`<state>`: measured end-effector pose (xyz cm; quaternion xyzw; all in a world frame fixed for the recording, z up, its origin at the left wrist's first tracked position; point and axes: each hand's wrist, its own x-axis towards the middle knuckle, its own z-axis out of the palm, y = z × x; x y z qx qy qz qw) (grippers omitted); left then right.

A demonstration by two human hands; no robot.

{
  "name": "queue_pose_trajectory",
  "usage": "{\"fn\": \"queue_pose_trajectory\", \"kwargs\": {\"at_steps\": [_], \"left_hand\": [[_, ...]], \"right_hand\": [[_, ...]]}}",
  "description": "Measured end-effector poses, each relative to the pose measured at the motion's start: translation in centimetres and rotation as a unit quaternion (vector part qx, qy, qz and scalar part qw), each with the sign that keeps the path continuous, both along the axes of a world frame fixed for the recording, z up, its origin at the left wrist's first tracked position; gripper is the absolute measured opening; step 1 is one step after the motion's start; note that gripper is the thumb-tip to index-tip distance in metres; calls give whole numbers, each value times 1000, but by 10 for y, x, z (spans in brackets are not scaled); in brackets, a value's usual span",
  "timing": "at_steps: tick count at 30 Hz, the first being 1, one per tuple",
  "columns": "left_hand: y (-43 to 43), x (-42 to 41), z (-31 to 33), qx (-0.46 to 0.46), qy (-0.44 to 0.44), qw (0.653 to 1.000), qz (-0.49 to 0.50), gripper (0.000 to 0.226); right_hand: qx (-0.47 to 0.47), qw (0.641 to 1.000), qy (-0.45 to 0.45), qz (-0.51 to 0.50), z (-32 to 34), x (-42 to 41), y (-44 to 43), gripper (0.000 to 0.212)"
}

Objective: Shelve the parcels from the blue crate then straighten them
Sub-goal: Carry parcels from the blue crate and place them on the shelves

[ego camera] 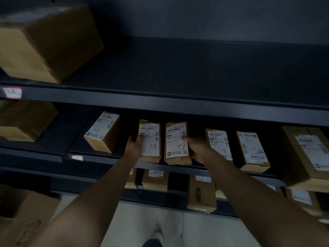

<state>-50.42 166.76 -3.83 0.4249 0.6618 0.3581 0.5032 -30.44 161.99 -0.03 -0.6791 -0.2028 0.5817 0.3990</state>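
Observation:
Several small brown parcels with white labels stand in a row on the middle shelf. My left hand grips the left side of one parcel marked 1-7. My right hand grips the right side of the neighbouring parcel, also marked 1-7. The two parcels stand upright, side by side, with a narrow gap between them. A tilted parcel lies further left. Two more labelled parcels stand to the right. The blue crate is not in view.
A big cardboard box sits on the upper shelf at the left. Another box sits on the middle shelf's far left, and a large parcel at its far right. Lower shelf parcels show below. A carton stands bottom left.

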Motion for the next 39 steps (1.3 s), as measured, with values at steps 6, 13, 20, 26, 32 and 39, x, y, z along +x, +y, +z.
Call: {"fn": "queue_pose_trajectory", "kwargs": {"at_steps": [6, 13, 20, 26, 32, 39], "left_hand": [[25, -6, -19, -22, 39, 999, -29, 40], [34, -12, -25, -40, 116, 990, -72, 41], [19, -6, 13, 37, 366, 914, -171, 43], [-51, 68, 75, 210, 395, 831, -332, 38], [-181, 190, 144, 372, 346, 708, -491, 32], [-373, 329, 241, 603, 193, 559, -535, 29]], "right_hand": [[-26, 999, 15, -24, -12, -8, 7, 30], [-55, 996, -43, -48, -19, -15, 9, 28], [-9, 960, -280, -31, -2, -12, -9, 27], [15, 895, -421, 149, 54, 23, -82, 41], [-67, 794, -594, 113, 123, 95, -224, 38], [-149, 638, -753, -69, 207, 188, -448, 33]]}}
